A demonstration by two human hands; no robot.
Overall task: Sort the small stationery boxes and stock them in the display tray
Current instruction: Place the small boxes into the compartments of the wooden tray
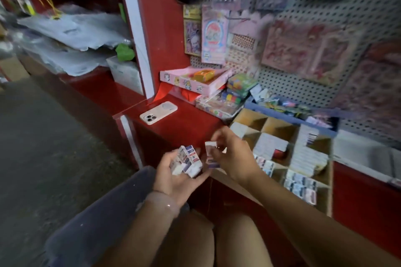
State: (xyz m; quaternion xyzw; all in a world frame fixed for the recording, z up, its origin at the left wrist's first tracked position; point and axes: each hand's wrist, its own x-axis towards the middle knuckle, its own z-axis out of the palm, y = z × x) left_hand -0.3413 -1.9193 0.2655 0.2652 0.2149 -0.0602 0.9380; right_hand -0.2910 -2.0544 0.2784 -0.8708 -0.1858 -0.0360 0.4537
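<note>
- Red shop surface carries the divided display tray.
- Left hand cups several boxes.
- Right hand pinches one box; check its print, then slot it among matching ones.

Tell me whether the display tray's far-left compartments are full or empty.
Empty: the two far-left compartments of the display tray show bare cardboard floor, while nearer ones hold small boxes.

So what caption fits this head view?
Left hand cradles small boxes; right hand pinches one box beside the display tray.

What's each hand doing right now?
Left hand: cupped, holding several small stationery boxes.
Right hand: pinching one small box.
</note>
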